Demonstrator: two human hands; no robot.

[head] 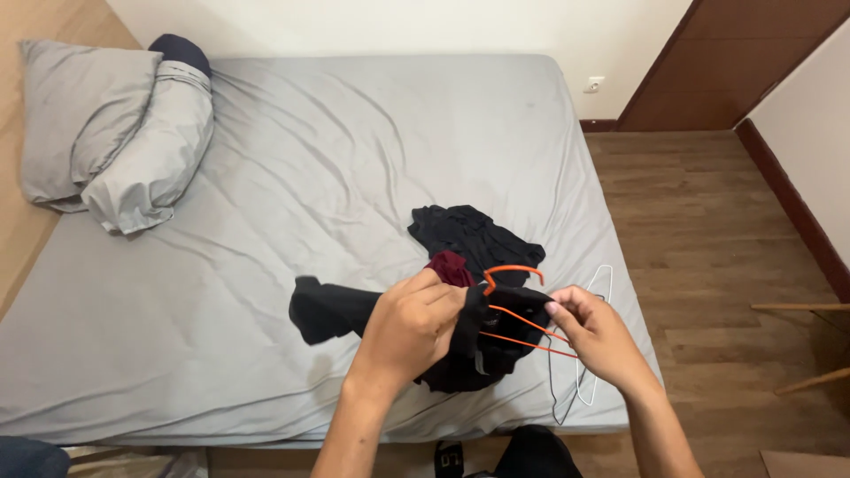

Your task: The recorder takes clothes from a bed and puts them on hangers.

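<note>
The person is standing at the foot of a wide bed covered with a wrinkled grey fitted sheet (292, 177), looking down at both hands working close together over its near edge. The left hand (412, 323) is closing its fingers around a bunch of black fabric garment (332, 310), gripping it near the neck, while one black sleeve or end is trailing out to the left across the sheet. The right hand (595, 332) is pinching the thin arm of an orange wire hanger (518, 305), whose hook is curving up just above the bunched cloth and whose two wires are running from the garment toward the right fingers. The hands are sitting near each other but not touching, each clamped on its own thing.

A dark red piece of cloth (450, 264) is peeking out just behind the left knuckles, and a second crumpled black garment (469, 232) is lying on the sheet just beyond it. A white wire hanger (595, 292) and a dark wire hanger (556, 389) are lying beside the right wrist, at the bed's right edge. Two grey pillows (115, 133) are resting at the far left corner of the bed. A brown wooden plank floor (708, 230) is showing to the right.
</note>
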